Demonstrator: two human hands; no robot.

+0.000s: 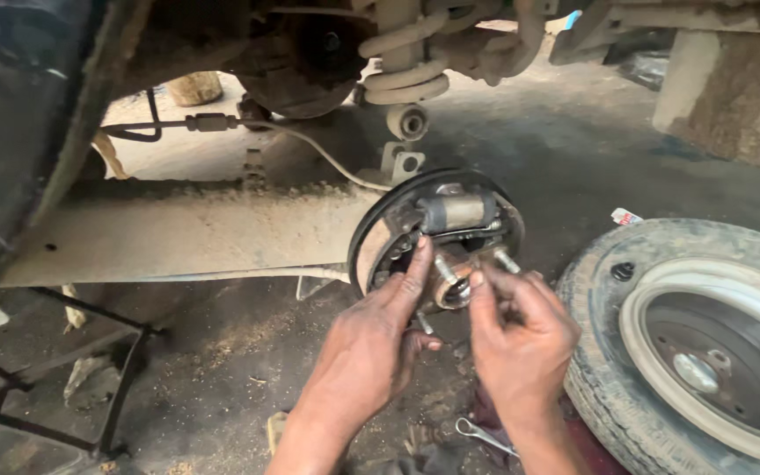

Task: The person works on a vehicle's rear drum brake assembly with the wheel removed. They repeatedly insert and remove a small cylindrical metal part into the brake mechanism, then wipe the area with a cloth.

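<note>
A bare drum brake assembly [450, 220] sits on the end of a dusty rear axle beam [195, 233], with brake shoes, a wheel cylinder at the top and wheel studs sticking out. My left hand [371, 339] reaches up with its fingertips on the hub [452, 290] at the lower middle of the brake. My right hand [516, 330] is beside it, fingers closed around the hub's right side near a stud. Both hands touch the hub; what the right fingers pinch is hidden.
A removed wheel and tyre [697, 343] lies flat on the ground at the right. A spanner [484, 435] lies on the dirt below my hands. A coil spring [406, 53] and brake hose [310, 145] hang above. A metal stand [54, 387] is at the left.
</note>
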